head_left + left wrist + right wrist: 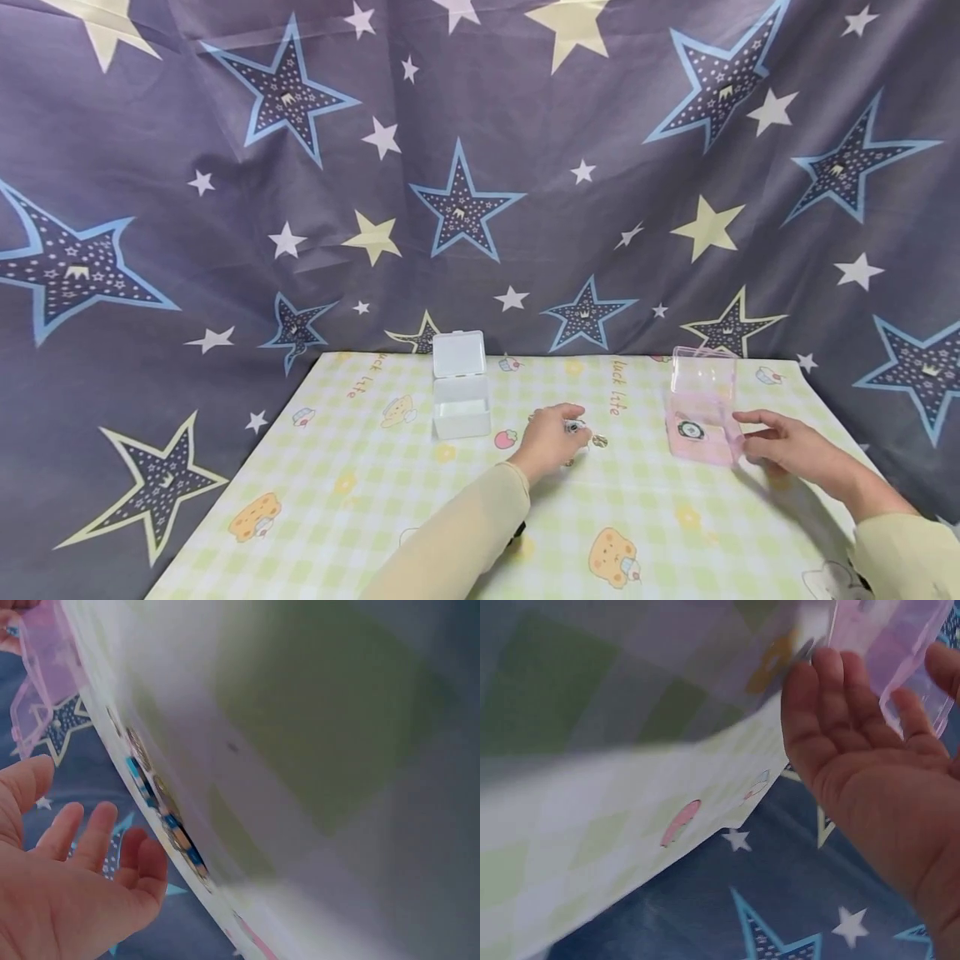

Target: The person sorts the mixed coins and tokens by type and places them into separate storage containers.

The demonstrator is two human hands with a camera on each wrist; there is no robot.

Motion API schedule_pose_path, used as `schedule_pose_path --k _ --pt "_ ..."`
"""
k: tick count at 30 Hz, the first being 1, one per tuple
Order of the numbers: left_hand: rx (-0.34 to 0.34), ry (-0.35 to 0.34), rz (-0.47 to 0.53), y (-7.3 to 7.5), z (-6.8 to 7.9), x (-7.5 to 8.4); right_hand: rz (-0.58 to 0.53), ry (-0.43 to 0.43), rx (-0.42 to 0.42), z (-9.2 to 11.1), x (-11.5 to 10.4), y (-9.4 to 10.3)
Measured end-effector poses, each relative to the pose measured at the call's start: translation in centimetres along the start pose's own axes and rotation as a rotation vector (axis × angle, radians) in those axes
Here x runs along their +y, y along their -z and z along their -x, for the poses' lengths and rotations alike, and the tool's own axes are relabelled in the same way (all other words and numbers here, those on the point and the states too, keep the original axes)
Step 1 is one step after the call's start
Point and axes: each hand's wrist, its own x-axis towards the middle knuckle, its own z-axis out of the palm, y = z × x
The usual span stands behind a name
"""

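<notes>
My left hand (551, 437) is low over the table, its fingers loosely bent around several small, flat, coin-like pieces (600, 440). In the left wrist view, the left hand (90, 877) shows nothing held, and the pieces (169, 799), some gold-rimmed, some blue and orange, lie on the cloth beyond the fingers. My right hand (791, 450) is at the right side of a clear pink box (705, 452) with its lid up. In the right wrist view, the right hand's fingers (844, 705) are fairly straight beside the box. A round green-and-white piece (691, 429) appears inside the box.
A white box (462, 423) with a raised lid stands left of the left hand, toward the back. A checked tablecloth (337, 533) with printed cartoons covers the table. Behind it hangs a dark star-patterned curtain (517, 225).
</notes>
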Motion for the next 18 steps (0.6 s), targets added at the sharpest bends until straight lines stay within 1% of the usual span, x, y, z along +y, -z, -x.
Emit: schedule_pose_path --k 3,6,11,12,15,18 --pt "0.031 -0.018 -0.045 0.3 -0.2 -0.7 -0.099 -0.020 -0.019 0.0 0.6 0.1" --pt "0.055 -0.031 -0.125 0.9 -0.5 -1.1 -0.140 -0.037 -0.027 -0.2 1.0 0.2" --pt "0.033 -0.020 -0.298 1.3 -0.9 -1.2 -0.157 -0.063 -0.041 -0.4 1.4 0.6" --pt "0.022 -0.021 -0.336 1.3 -1.0 -1.2 -0.162 -0.076 -0.037 -0.4 1.3 0.6" --pt "-0.006 -0.038 -0.439 1.0 -1.3 -1.0 -0.167 -0.067 -0.038 -0.4 1.4 0.4" --pt "-0.030 -0.049 -0.519 0.5 -1.4 -0.9 -0.183 -0.078 -0.036 -0.3 1.3 0.1"
